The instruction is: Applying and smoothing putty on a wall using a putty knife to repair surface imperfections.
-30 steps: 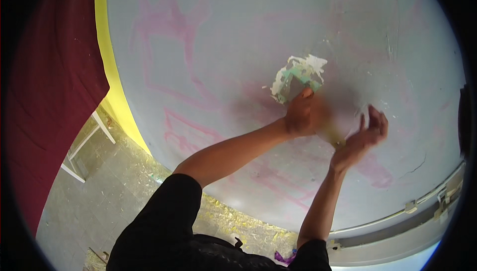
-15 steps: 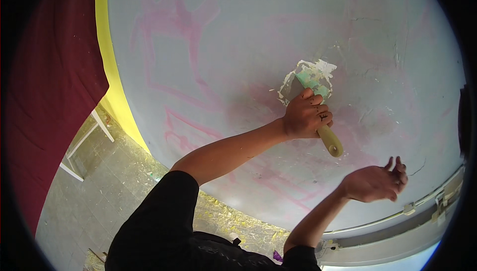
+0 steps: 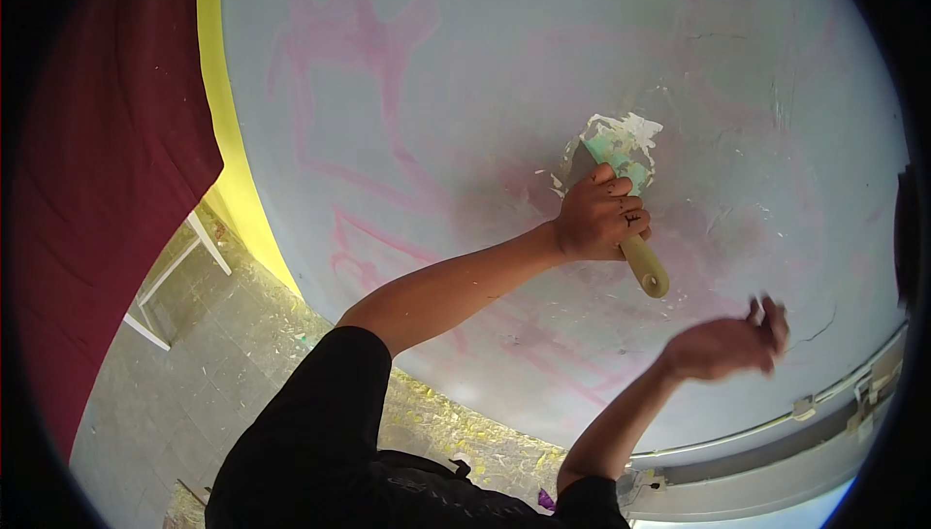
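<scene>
A scraper (image 3: 644, 265) with a pale yellow-green handle is gripped in my left hand (image 3: 596, 214), the fingers wrapped round it. Its grey blade (image 3: 580, 162) lies against the grey wall, at the left side of a patch of broken paint (image 3: 621, 146) where white and pale green show through. My hand hides the blade's lower part. Lower and to the right, my right hand (image 3: 722, 347) hangs in front of the wall with nothing visible in it. Its fingers are loosely bent, apart and slightly blurred.
Faded pink lines and fine cracks mark the wall (image 3: 465, 73). A yellow strip (image 3: 215, 54) and a dark red cloth (image 3: 116, 122) border it at left. Paint flakes litter the floor (image 3: 456, 422). White legs (image 3: 208, 243) stand beyond the cloth. A pipe (image 3: 718, 444) runs along the lower right.
The scraper and my left hand have shifted slightly up relative to the paint patch. My right hand has moved a little up and left. The whole view has shifted slightly.
</scene>
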`<action>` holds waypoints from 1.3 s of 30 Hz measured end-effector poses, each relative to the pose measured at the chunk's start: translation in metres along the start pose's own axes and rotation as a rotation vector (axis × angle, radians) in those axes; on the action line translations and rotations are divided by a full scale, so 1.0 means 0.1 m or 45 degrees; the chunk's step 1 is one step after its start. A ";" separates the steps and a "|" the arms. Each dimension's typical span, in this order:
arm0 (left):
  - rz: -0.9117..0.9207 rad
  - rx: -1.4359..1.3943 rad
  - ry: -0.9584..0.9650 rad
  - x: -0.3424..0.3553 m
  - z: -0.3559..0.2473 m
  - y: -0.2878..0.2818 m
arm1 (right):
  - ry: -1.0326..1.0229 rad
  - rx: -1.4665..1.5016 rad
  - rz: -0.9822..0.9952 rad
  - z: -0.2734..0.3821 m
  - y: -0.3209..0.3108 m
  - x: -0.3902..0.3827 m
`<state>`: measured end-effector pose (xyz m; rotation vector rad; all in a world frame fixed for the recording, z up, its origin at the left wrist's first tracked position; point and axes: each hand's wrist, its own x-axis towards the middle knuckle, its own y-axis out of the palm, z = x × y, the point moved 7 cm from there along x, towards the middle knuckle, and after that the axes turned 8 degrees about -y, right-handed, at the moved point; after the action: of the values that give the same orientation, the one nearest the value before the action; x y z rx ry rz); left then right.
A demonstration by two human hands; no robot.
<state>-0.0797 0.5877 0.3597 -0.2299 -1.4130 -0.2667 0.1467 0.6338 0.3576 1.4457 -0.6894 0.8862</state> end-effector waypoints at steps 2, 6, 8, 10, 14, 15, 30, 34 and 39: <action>-0.050 0.025 0.041 0.00 -0.03 0.08 | -0.057 -0.074 0.128 0.03 0.35 -0.19; 0.035 0.109 0.030 -0.10 0.19 -0.11 | -0.055 -0.326 0.394 -0.08 0.78 -0.44; 0.005 0.026 0.008 -0.09 0.20 -0.11 | -0.206 0.063 0.130 -0.08 0.33 -0.19; 0.027 0.066 0.021 -0.02 0.16 -0.15 | -0.182 0.312 -0.059 0.17 0.04 0.02; -0.032 0.002 0.057 0.04 -0.05 -0.12 | -0.176 0.542 0.004 0.45 -0.04 0.01; -0.047 -0.080 0.090 0.06 -0.12 -0.12 | -0.171 0.474 -0.079 0.54 -0.02 0.00; -0.043 -0.128 -0.031 0.08 -0.07 0.06 | -0.225 0.229 -0.192 0.54 -0.06 0.10; -0.069 -0.100 -0.018 0.20 -0.04 0.04 | -0.229 -0.053 0.015 0.12 0.03 -0.04; -0.049 -0.087 0.015 0.10 -0.12 0.12 | -0.323 0.328 -0.265 0.39 -0.34 0.28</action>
<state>-0.0631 0.5951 0.3682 -0.2570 -1.3987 -0.3475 0.1942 0.6004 0.3642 1.8465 -0.6124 0.6522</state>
